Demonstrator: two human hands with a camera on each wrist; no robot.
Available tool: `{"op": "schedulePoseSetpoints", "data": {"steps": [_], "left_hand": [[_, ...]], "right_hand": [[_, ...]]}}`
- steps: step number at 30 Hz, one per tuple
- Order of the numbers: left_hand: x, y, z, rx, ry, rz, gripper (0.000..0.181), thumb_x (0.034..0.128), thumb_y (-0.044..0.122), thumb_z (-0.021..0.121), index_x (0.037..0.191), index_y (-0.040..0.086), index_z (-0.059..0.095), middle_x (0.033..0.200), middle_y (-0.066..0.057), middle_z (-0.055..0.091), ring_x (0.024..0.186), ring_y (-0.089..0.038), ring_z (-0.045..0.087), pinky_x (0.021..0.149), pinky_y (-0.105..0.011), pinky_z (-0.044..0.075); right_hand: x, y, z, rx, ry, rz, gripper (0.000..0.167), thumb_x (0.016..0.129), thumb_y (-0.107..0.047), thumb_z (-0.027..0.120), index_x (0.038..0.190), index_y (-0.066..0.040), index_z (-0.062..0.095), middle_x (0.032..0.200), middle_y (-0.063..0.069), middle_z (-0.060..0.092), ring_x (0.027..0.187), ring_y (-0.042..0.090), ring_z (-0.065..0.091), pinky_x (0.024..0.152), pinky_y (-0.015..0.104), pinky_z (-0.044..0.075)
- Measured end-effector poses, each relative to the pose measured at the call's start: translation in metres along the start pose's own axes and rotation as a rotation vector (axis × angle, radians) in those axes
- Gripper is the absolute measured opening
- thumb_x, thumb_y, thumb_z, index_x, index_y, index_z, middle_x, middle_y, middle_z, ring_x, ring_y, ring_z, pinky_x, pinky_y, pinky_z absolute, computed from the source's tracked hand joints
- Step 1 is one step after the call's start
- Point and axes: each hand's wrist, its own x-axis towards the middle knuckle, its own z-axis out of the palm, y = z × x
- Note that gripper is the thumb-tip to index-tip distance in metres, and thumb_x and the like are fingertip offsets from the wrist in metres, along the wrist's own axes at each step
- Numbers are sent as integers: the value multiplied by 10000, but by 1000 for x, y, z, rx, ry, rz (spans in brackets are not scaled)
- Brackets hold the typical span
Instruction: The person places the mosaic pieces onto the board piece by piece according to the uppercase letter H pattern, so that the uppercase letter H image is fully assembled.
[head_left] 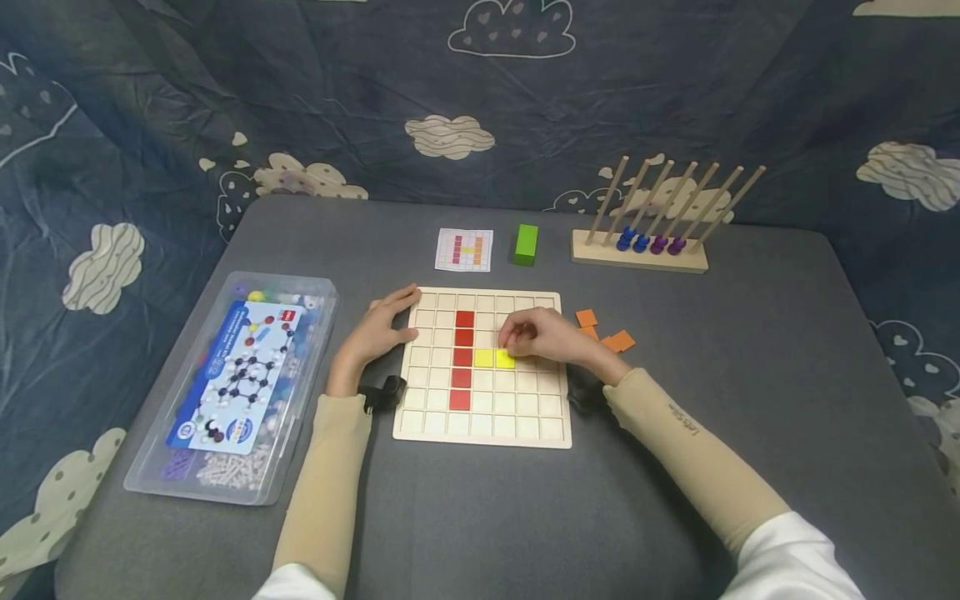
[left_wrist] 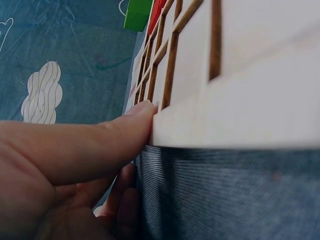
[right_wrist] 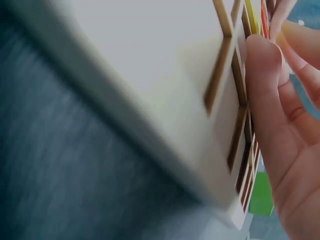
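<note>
A pale wooden grid board (head_left: 442, 423) lies on the table, with a column of red square tiles (head_left: 462, 357) in it. One yellow tile (head_left: 483, 358) lies beside the column. To its right is a second yellow tile (head_left: 506, 360), at the fingertips of my right hand (head_left: 543, 333), whose curled fingers and thumb pinch it low over its cell. My left hand (head_left: 377, 333) rests at the board's upper left edge, fingers spread. In the left wrist view the thumb (left_wrist: 115, 135) touches the board's side. Some orange tiles (head_left: 619, 341) lie right of the board.
A clear plastic box (head_left: 300, 417) with a molecule-picture label stands at the left. Behind the board are a pattern card (head_left: 465, 250) and a green block (head_left: 527, 244). A wooden peg rack (head_left: 637, 258) with blue and purple beads stands at the back right.
</note>
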Motion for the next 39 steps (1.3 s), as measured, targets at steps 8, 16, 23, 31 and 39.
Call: {"op": "schedulePoseSetpoints", "data": {"steps": [8, 16, 23, 31, 39], "left_hand": [[-1, 1, 0, -5, 0, -3, 620, 893, 2, 622, 1443, -67, 344, 1542, -168, 251, 1335, -393, 232, 1039, -537, 230], [0, 1, 0, -13, -11, 2, 619, 894, -2, 616, 1443, -72, 339, 1544, -174, 243, 1340, -397, 216, 1043, -538, 220], [-1, 1, -1, -27, -7, 10, 620, 890, -3, 625, 1438, -77, 345, 1541, -175, 249, 1341, -402, 217, 1047, -537, 214], [-1, 1, -1, -17, -4, 9, 622, 890, -3, 623, 1442, -72, 343, 1542, -169, 249, 1337, -393, 225, 1045, -534, 221], [-1, 1, -1, -21, -8, 3, 617, 896, -3, 617, 1444, -67, 342, 1544, -165, 247, 1346, -387, 217, 1046, -536, 223]], "right_hand": [[-19, 11, -26, 173, 66, 58, 187, 881, 13, 618, 1056, 79, 631, 976, 181, 636, 761, 226, 576, 683, 313, 487], [-45, 31, -63, 289, 215, 104, 311, 927, -38, 608, 1189, 118, 548, 1108, 244, 599, 905, 245, 619, 795, 343, 507], [-60, 48, -83, 312, 331, 101, 372, 924, -36, 617, 1236, 136, 509, 1066, 52, 658, 918, 141, 625, 802, 272, 491], [-61, 54, -84, 212, 353, 179, 365, 926, -12, 603, 1259, 108, 515, 1184, 224, 585, 918, 83, 593, 778, 204, 468], [-54, 54, -77, -25, 326, 207, 295, 886, 34, 618, 1177, 70, 590, 1146, 231, 584, 1010, 280, 549, 806, 272, 437]]}}
